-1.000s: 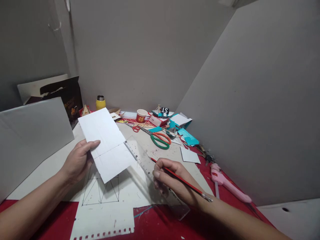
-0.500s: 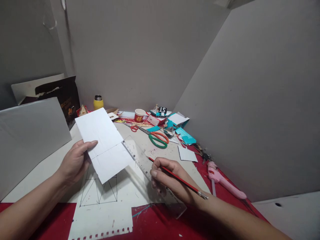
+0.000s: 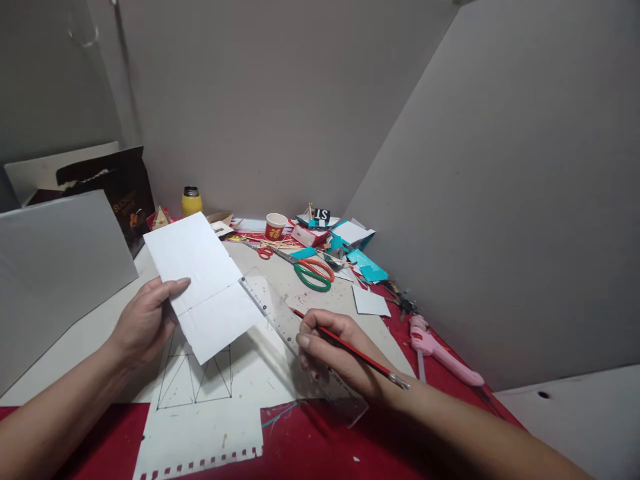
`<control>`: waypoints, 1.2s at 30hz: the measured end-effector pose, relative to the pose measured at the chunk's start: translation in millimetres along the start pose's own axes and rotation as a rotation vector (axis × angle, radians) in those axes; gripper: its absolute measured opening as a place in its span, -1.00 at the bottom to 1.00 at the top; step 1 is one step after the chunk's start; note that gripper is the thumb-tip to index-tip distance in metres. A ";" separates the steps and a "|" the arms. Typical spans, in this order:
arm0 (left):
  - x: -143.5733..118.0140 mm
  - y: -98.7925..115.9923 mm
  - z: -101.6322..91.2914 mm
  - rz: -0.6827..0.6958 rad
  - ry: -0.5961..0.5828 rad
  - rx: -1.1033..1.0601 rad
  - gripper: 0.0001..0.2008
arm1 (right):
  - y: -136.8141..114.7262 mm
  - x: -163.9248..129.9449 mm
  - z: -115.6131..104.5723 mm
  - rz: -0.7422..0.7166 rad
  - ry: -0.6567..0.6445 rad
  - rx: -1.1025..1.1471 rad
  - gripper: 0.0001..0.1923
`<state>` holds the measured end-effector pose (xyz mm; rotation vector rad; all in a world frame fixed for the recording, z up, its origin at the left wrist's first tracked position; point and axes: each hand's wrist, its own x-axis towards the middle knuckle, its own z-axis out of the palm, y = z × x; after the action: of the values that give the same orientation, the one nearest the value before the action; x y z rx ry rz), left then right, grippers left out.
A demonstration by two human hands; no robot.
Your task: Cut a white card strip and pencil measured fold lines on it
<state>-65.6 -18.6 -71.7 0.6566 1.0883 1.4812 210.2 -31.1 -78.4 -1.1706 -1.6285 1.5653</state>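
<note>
Little has changed, so work seems paused. The left hand still pinches the white card above the tabletop, left of centre; the right hand grips a red pencil and clear ruler.

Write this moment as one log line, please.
left hand: holding white rectangular card; right hand: holding slim red pencil, clear plastic ruler; card: line drawn across
</note>
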 end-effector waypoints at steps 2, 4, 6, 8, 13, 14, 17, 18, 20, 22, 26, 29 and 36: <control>0.9 -1.3 -1.0 0.011 -0.001 -0.008 -0.88 | 0.4 0.8 -0.6 -0.001 -0.004 0.000 -0.67; 2.4 -3.2 -2.2 0.016 0.007 -0.018 -0.91 | -0.1 1.6 -0.8 0.000 -0.009 -0.003 -0.66; 3.9 -5.4 -3.7 0.022 0.005 -0.025 -0.95 | -2.1 1.3 -0.1 -0.003 -0.001 -0.003 -0.65; 5.2 -7.7 -5.7 0.030 -0.028 -0.019 -0.94 | -5.1 -0.7 2.0 -0.007 0.010 -0.009 -0.64; 4.9 -11.3 -10.1 0.046 -0.140 0.024 -0.87 | -6.9 -6.9 14.3 -0.004 -0.060 -0.001 -0.63; 4.2 -11.5 -10.4 0.044 -0.152 0.033 -0.87 | -5.3 -7.0 17.3 -0.017 -0.082 -0.003 -0.64; 2.3 -11.4 -10.2 0.037 -0.162 0.049 -0.88 | 1.2 -5.1 24.4 -0.064 -0.126 -0.035 -0.68; 2.1 -11.3 -9.9 0.039 -0.157 0.051 -0.87 | 3.1 -4.3 26.0 -0.077 -0.134 -0.058 -0.69; 2.2 -11.2 -9.3 0.046 -0.140 0.047 -0.86 | 5.4 -2.8 28.1 -0.103 -0.137 -0.126 -0.72; 2.6 -11.1 -8.7 0.053 -0.123 0.040 -0.82 | 6.2 -1.8 29.6 -0.126 -0.133 -0.193 -0.74; 2.4 -10.7 -7.9 0.064 -0.100 0.032 -0.81 | 7.7 -0.5 33.0 -0.137 -0.120 -0.220 -0.75; 2.2 -10.8 -8.3 0.070 -0.109 0.020 -0.85 | 10.8 0.6 35.4 -0.116 -0.107 -0.197 -0.74; 3.0 -12.3 -10.1 0.068 -0.127 0.014 -0.91 | 14.6 2.9 35.6 -0.123 -0.120 -0.183 -0.72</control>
<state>-69.5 -19.1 -87.4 0.7942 0.9880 1.4699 180.5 -46.1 -98.0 -1.0621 -1.9181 1.4577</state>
